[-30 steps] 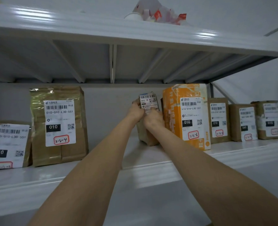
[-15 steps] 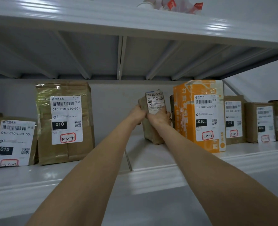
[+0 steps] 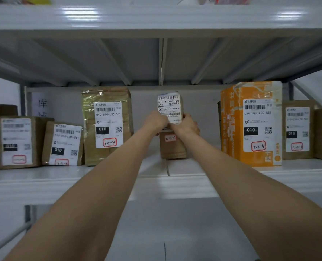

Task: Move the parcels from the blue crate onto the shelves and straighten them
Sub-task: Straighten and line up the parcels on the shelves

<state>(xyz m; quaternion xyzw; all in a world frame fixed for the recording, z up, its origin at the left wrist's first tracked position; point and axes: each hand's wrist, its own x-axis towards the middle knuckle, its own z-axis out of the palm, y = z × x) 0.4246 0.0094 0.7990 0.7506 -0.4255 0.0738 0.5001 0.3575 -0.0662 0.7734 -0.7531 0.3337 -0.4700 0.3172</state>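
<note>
Brown-wrapped, the small parcel (image 3: pixel 172 146) stands upright on the white shelf (image 3: pixel 175 183), fingers of the left hand (image 3: pixel 156 121) and right hand (image 3: pixel 187 125) closed around its middle; the taped brown parcel (image 3: pixel 107 125) and orange box (image 3: pixel 252 123) flank it, apart.

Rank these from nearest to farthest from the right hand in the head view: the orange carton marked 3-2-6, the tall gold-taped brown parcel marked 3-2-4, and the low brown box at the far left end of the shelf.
From the right hand:
1. Orange carton marked 3-2-6, just to its right.
2. Tall gold-taped brown parcel marked 3-2-4, to its left, beyond the left hand.
3. Low brown box, far left end of the shelf.
</note>
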